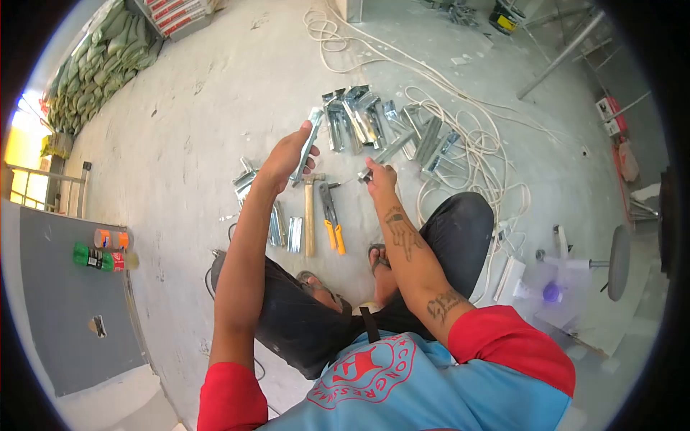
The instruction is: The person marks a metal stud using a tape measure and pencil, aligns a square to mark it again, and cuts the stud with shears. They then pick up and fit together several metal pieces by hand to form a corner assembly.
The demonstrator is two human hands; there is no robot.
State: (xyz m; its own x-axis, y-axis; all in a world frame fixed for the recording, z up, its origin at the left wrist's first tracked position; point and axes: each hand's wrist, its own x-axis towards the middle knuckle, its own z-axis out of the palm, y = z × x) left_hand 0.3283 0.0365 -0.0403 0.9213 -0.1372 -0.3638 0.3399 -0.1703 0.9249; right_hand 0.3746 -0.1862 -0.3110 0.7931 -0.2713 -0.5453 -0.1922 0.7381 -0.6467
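My left hand (289, 154) is closed around a short shiny metal channel piece (313, 123), which stands nearly upright in it. Another metal channel piece (394, 148) slants up and right from my right hand (382, 177), whose fingers are wrapped round its lower end. On the floor between my arms lie a hammer (310, 219) with a wooden handle and a pair of snips (330, 215) with yellow-orange grips. Beyond my hands is a pile of cut metal pieces (353, 115). More metal pieces (295, 234) lie left of the hammer, partly behind my left forearm.
A tangled white cable (489, 151) runs over the floor at right. Green sacks (108, 65) are stacked at far left. Two bottles (100, 257) rest on a grey panel (65, 309) at left. A fan (617, 262) stands at right, near a metal pole (560, 56).
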